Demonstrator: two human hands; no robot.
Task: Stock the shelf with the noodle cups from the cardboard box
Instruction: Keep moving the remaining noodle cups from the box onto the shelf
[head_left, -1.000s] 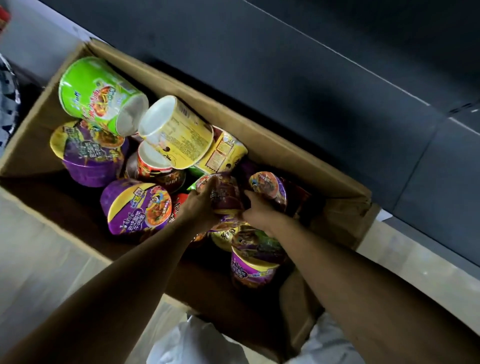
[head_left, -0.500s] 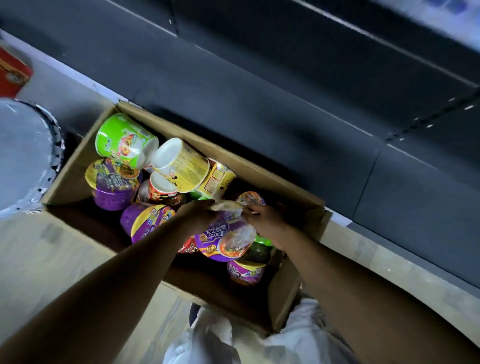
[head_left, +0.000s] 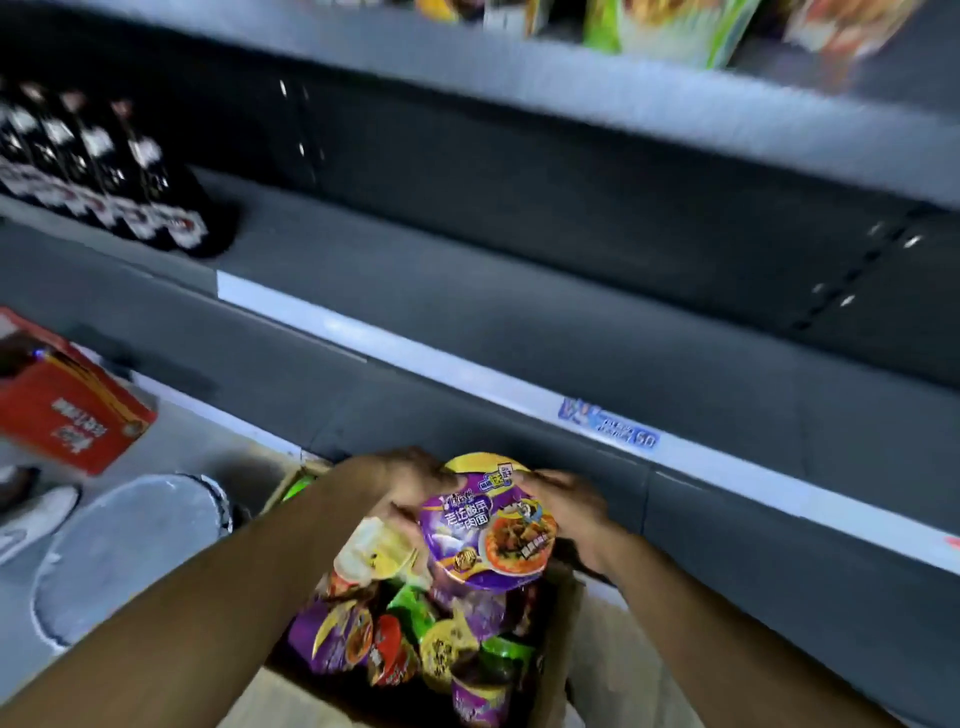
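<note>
The purple noodle cup (head_left: 488, 525) was held above the cardboard box (head_left: 558, 649), lid facing the camera, left hand (head_left: 402, 488) and right hand (head_left: 569, 506) clasping opposite sides. The shelf (head_left: 467, 291) lay beyond and above the box.

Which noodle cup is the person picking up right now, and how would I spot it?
Find the cardboard box on the floor, below the grey shelf. Just above its pile of cups, the left hand and right hand hold one purple noodle cup between them. It alone is lifted clear of the pile, its purple-and-yellow lid with a noodle picture facing you.
</note>
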